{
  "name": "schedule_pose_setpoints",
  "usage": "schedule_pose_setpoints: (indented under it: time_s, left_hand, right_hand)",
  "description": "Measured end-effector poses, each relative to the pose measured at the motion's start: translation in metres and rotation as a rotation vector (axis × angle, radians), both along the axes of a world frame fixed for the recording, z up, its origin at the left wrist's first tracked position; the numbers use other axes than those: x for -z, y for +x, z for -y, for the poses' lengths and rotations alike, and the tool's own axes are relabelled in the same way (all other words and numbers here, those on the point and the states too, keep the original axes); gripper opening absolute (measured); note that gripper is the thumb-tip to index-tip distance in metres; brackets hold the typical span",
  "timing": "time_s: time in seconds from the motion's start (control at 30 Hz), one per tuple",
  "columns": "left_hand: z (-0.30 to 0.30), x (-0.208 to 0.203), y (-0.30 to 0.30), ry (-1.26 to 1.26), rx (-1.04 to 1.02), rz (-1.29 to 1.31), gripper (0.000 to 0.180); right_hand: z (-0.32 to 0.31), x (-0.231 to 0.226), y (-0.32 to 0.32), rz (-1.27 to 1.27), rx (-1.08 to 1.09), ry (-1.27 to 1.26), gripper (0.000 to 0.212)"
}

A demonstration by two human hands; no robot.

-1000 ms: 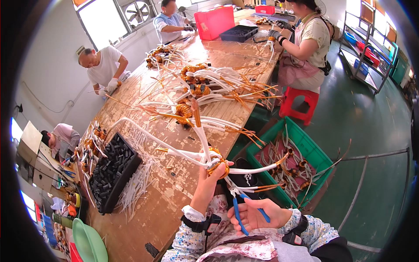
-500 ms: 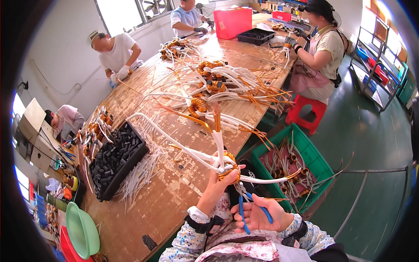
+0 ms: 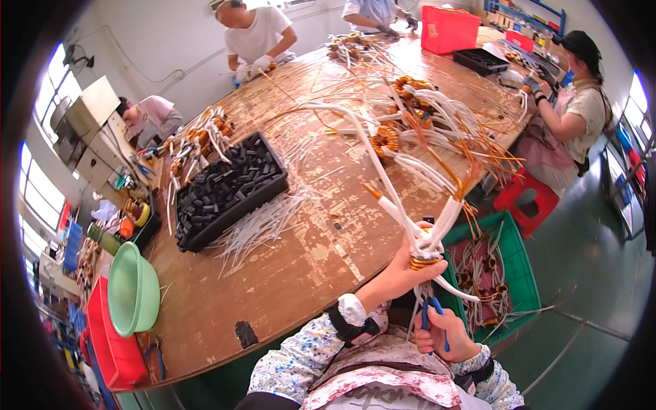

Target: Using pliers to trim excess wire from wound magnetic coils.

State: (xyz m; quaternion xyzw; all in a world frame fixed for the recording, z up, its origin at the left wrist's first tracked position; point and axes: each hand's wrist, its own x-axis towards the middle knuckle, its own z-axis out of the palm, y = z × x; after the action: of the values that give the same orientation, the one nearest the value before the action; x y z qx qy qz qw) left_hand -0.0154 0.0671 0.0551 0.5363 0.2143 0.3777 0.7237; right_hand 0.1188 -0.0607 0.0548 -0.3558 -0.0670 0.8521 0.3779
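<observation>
Since the earlier frame, both hands sit further right in the frame, and the black tray [image 3: 229, 188] now lies upper left of them. Left hand [image 3: 403, 273] has its fingers clenched on a copper coil [image 3: 425, 260] with long white sleeved leads fanning upward, right of centre above the green crate [image 3: 523, 263]. Right hand [image 3: 447, 335], lower right, grips blue-handled pliers [image 3: 432, 316] just under the coil. White sleeve pieces litter the wooden surface [image 3: 301, 273].

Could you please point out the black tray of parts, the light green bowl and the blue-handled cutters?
black tray of parts [image 3: 273, 193], head view, right rim.
light green bowl [image 3: 121, 290], head view, inner wall.
blue-handled cutters [image 3: 425, 316], head view, blue handle.
</observation>
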Motion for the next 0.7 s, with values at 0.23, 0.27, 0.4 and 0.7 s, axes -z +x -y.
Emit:
schedule_pose_setpoints:
  time_s: [0.23, 0.27, 0.4, 0.7]
  left_hand:
    - [0.003, 0.004, -0.002, -0.019, -0.026, 0.004, 0.064]
    - [0.000, 0.009, -0.002, -0.075, -0.049, 0.011, 0.063]
    - [-0.015, 0.019, -0.003, -0.184, -0.101, 0.059, 0.056]
    - [-0.013, -0.003, -0.010, -0.269, -0.161, 0.040, 0.040]
  right_hand:
    - [0.022, 0.040, -0.007, 0.545, 0.068, 0.259, 0.023]
    - [0.027, 0.038, -0.005, 0.551, 0.063, 0.260, 0.023]
    - [0.029, 0.009, 0.000, 1.345, 0.193, 0.770, 0.028]
    - [-0.073, 0.020, -0.023, 1.697, 0.484, 1.199, 0.047]
